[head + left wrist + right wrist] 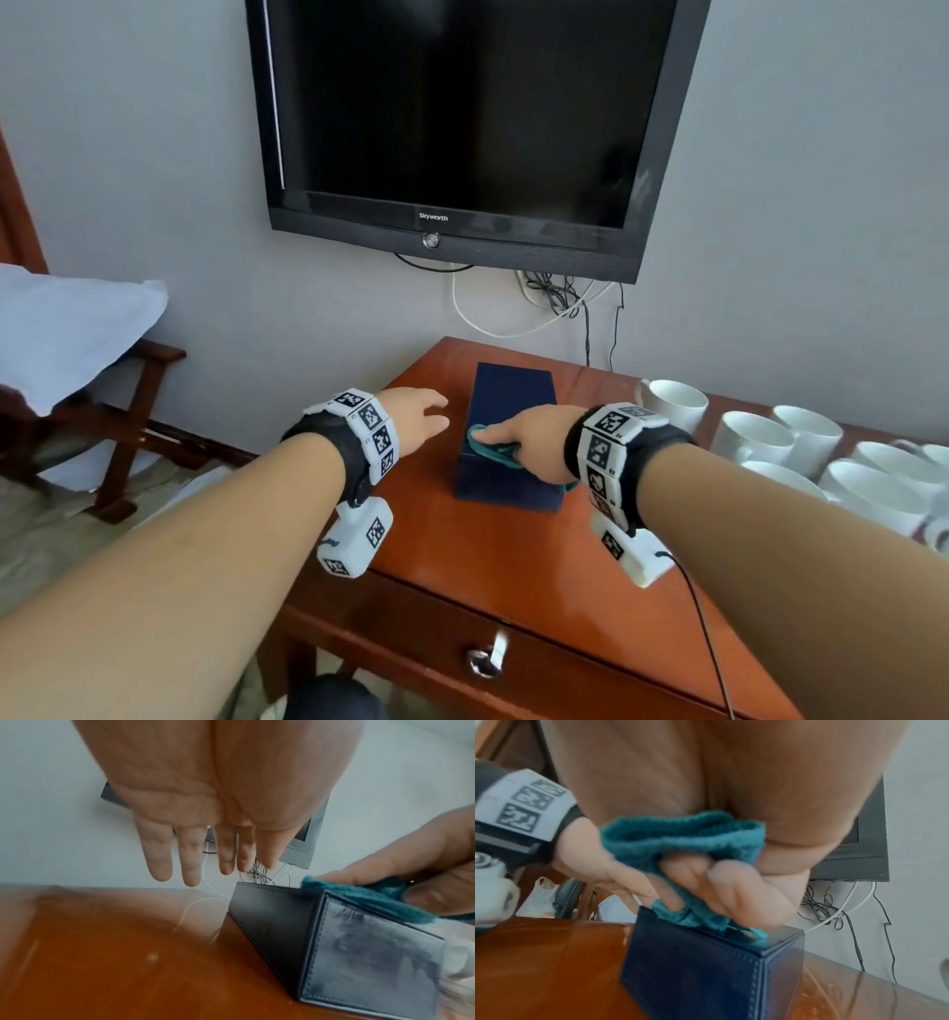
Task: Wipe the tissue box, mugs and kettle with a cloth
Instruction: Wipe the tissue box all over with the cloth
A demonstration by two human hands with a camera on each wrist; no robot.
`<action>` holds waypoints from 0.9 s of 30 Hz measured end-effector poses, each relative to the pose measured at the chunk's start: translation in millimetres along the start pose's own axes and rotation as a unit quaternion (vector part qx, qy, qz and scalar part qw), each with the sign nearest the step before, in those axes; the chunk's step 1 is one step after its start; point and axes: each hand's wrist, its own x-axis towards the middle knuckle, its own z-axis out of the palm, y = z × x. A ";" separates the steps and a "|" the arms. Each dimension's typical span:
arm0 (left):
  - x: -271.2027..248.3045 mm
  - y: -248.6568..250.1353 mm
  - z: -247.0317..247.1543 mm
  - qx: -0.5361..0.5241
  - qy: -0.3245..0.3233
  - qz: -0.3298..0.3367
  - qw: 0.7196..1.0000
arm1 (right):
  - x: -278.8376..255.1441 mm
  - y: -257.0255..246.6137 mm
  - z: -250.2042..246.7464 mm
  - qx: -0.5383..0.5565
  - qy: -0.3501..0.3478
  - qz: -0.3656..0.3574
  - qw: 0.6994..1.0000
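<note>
Cloth [492, 448] was bunched up in the right hand [529, 431], whose fingers curled round it and pressed it down on the near end of the tissue box's [513, 406] top. The dark blue box sat on the brown table [513, 555], and its long side ran away from the person toward the wall. So most of the top lay ahead of the right hand, and I think the next wipe should push forward along it. The left hand [418, 416] hung just beside the box, on its left, with flat, straight fingers [156, 850] that held nothing and did not touch it. It was near enough to hold the box still if it slid. The white mugs [760, 437] stood to the right, untouched. No kettle was in view.
</note>
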 end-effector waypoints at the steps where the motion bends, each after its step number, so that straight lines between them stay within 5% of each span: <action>1: -3.2 2.2 -2.9 0.005 -0.003 0.004 1.000 | -6.4 -3.5 0.7 -0.001 0.005 -0.003 1.000; 16: -11.4 -4.9 -9.9 -0.032 -0.022 0.041 0.998 | 26.7 -9.7 -12.1 0.005 -0.009 0.008 1.000; 22: 14.1 0.2 -21.3 0.007 -0.078 0.059 0.995 | 75.3 17.7 -22.4 0.065 0.003 0.011 0.998; 27: 34.1 4.8 -20.6 0.041 -0.127 0.085 0.987 | 101.9 26.3 -41.7 0.013 -0.055 0.022 0.998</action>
